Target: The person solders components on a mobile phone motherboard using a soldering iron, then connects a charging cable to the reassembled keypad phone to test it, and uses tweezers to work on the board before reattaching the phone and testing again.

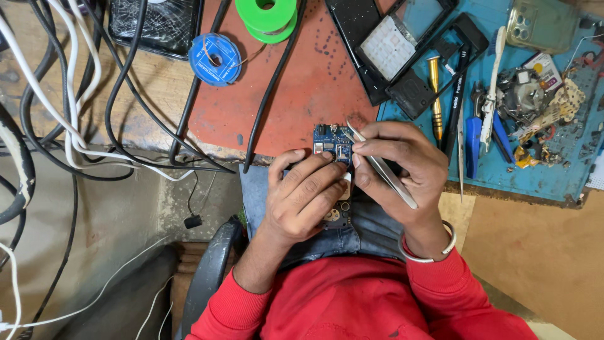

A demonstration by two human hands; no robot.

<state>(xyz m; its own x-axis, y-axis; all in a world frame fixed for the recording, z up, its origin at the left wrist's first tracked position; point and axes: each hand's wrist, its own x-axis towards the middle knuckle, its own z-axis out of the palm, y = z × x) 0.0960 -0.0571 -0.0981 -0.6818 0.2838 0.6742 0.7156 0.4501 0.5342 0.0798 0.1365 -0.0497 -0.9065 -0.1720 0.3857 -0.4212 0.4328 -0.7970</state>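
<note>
My left hand point(302, 198) grips a small blue circuit board point(332, 142) at the near edge of the workbench, fingers wrapped over its lower part. My right hand point(402, 167) pinches a pair of metal tweezers point(377, 167), whose tips rest on the upper right of the board. Both hands are over my lap, in front of my red sleeves. The lower half of the board is hidden under my left fingers.
A reddish mat point(302, 88) covers the bench, with black cables point(126, 101), a blue solder-wire spool point(215, 59) and a green tape roll point(267, 16). A blue mat point(541, 170) on the right carries an opened phone frame point(402, 44), screwdrivers, a pen and loose parts.
</note>
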